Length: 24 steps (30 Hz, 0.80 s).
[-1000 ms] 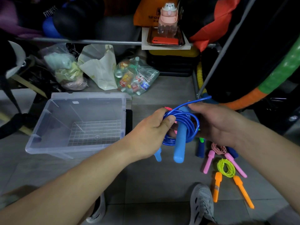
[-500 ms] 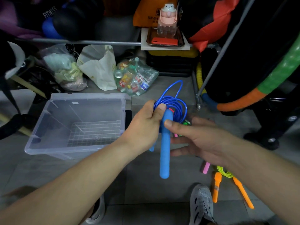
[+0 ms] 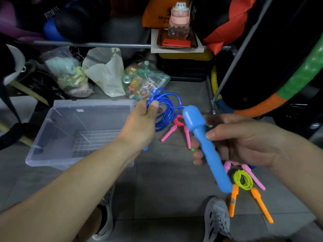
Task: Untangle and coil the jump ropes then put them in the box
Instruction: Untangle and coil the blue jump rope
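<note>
Half a second ago the blue handle (image 3: pixel 204 145) hung straight down under my left hand (image 3: pixel 141 124), with my right hand's (image 3: pixel 244 142) fingers laid flat against it. Now the handle is drawn out to 3 o'clock of the coil and tilted, its thick end toward 11 o'clock and its tip toward 5. My right hand is curled round its middle, thumb on top. My left hand pinches the coiled blue rope (image 3: pixel 166 109) as before, thumb pressed over the loops. The tip of the second handle (image 3: pixel 146 148) peeks out under that wrist.

The clear box (image 3: pixel 90 102) sits open-topped at 9 o'clock of my left hand, its near right corner hidden under my forearm. At 1 o'clock of the coil a metal post (image 3: pixel 211 100) stands near. On the floor below the coil lies the pink-handled rope (image 3: pixel 180 126). The orange-handled rope (image 3: pixel 244 179) lies at 5 o'clock beside the handle's tip. Bare floor tiles (image 3: pixel 166 180) spread between the box and my grey shoe (image 3: pixel 216 219).
</note>
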Each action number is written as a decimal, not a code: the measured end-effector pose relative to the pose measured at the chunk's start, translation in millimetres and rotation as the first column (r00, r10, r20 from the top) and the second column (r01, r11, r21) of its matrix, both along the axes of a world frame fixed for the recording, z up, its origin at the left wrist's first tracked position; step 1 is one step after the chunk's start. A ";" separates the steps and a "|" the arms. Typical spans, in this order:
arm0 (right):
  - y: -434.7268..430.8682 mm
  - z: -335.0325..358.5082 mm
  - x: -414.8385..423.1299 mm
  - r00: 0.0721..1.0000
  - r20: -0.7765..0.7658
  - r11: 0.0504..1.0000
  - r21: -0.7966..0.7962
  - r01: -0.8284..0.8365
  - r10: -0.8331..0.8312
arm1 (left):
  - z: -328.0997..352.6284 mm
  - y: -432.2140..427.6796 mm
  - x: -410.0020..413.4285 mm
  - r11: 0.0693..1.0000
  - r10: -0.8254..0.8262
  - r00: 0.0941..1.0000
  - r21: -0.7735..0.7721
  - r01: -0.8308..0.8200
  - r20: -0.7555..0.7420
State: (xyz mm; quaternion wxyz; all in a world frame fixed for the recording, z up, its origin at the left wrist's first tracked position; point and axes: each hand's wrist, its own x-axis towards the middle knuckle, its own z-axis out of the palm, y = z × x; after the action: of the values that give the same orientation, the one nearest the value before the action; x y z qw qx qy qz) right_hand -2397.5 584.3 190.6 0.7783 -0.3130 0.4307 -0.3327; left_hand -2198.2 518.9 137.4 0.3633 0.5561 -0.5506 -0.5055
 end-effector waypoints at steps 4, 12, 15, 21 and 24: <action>-6.3 -3.3 -13.5 0.997 -0.049 0.998 -0.034 0.053 -0.054 | 2.0 -11.2 5.8 0.996 0.071 0.995 0.060 -0.067 -0.077; -33.6 -29.8 -23.5 0.794 -0.360 0.857 -0.034 0.514 -0.491 | 10.6 -12.3 6.2 0.981 0.139 0.921 0.175 -0.079 -0.364; -39.3 -37.4 -26.1 0.757 -0.353 0.806 0.011 0.592 -0.550 | 11.9 -10.9 4.7 0.980 0.148 0.904 0.181 -0.081 -0.400; -42.2 -51.6 -26.6 0.785 -0.311 0.817 0.043 0.575 -0.536 | 10.6 5.3 1.3 0.968 0.033 0.887 0.234 0.086 -0.461; -45.5 -53.0 -23.3 0.735 -0.379 0.806 -0.050 0.589 -0.561 | 12.2 10.7 -0.8 0.959 -0.019 0.860 0.233 0.159 -0.510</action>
State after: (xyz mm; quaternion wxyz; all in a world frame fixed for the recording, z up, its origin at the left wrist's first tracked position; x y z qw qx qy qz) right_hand -2420.8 538.8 137.6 0.5505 -0.1935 0.6590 -0.4746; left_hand -2199.0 529.6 149.6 0.3919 0.4227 -0.3891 -0.7186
